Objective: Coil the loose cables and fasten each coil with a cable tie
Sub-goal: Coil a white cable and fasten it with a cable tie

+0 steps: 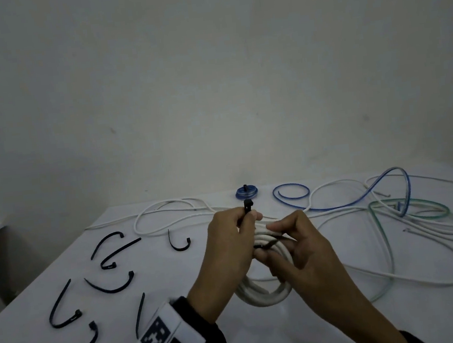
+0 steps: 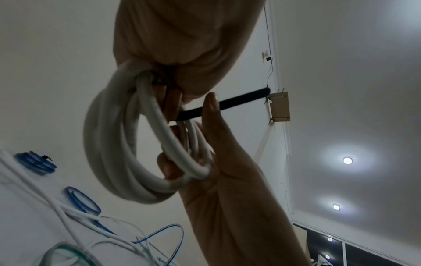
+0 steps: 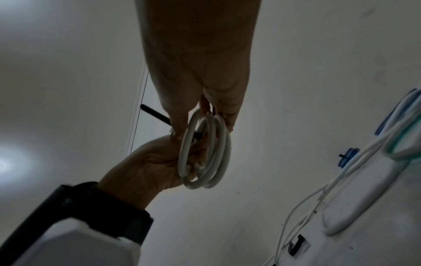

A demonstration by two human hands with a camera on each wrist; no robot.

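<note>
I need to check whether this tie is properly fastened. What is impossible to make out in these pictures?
- Head view: whether the black cable tie is threaded through its head; the left hand and right hand cover it.
- Left wrist view: the white coil is motion-blurred.
- Right wrist view: too dark; fingers hide where the tie crosses the coil.
- Blue coil: too small to judge.

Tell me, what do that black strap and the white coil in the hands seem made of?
Black cable tie strap: probably matte nylon plastic; it is thin, flat and springy, and the spare ones on the table hold a curve. White coiled cable: smooth, slightly glossy plastic sheathing, likely PVC; its core is hidden.
</note>
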